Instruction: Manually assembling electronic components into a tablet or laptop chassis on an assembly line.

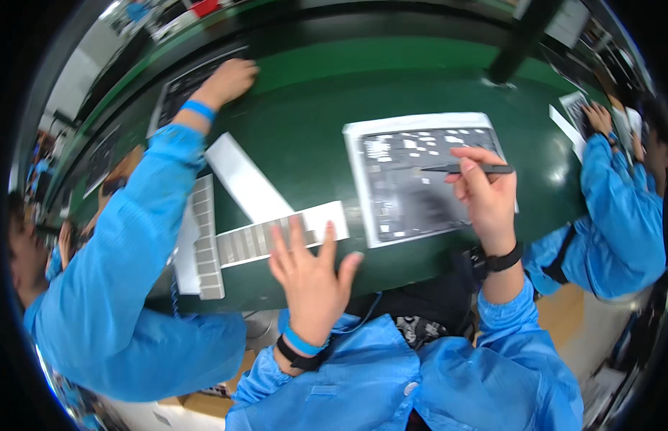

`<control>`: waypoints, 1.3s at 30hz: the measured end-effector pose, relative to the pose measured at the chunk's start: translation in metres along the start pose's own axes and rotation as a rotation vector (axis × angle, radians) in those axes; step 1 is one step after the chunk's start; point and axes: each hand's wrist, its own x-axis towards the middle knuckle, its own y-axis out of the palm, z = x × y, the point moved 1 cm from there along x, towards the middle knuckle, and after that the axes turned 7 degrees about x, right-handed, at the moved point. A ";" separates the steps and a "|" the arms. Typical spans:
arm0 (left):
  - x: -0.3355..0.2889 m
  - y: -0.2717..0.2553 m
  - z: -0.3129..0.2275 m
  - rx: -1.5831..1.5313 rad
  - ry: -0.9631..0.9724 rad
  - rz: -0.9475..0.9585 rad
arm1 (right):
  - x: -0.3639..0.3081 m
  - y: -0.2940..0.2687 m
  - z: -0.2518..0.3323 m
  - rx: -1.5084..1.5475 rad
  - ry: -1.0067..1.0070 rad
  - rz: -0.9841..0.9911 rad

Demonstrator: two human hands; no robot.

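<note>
My left hand [307, 287] lies with its fingers spread over the near edge of a white strip [326, 213] that carries a row of grey rectangular pieces. My right hand [485, 197] pinches dark tweezers [492, 169], whose tips point left above a dark grey panel [420, 194]. Small white and pale patches are scattered across that panel, mostly on its far half. A white sheet or tray [362, 215] lies under it and shows as a border. Whether the tips hold anything is too small to tell.
Left of my strip lie a blank white strip [249, 179] and another strip of grey pieces [206, 237]. A co-worker's blue sleeve [161, 187] reaches across the green table [305, 93] at left. Another co-worker [614, 208] works at right. A dark post [524, 43] stands at the back.
</note>
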 end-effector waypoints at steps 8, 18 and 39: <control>0.053 -0.001 -0.145 -0.295 0.391 -0.011 | 0.008 -0.168 0.017 -0.206 0.049 -0.143; 0.072 0.053 -0.223 -0.412 0.534 0.034 | 0.011 -0.182 0.018 -0.354 0.218 0.079; 0.077 0.047 -0.235 -0.101 0.504 -0.076 | 0.000 -0.189 0.020 -0.122 -0.184 -0.359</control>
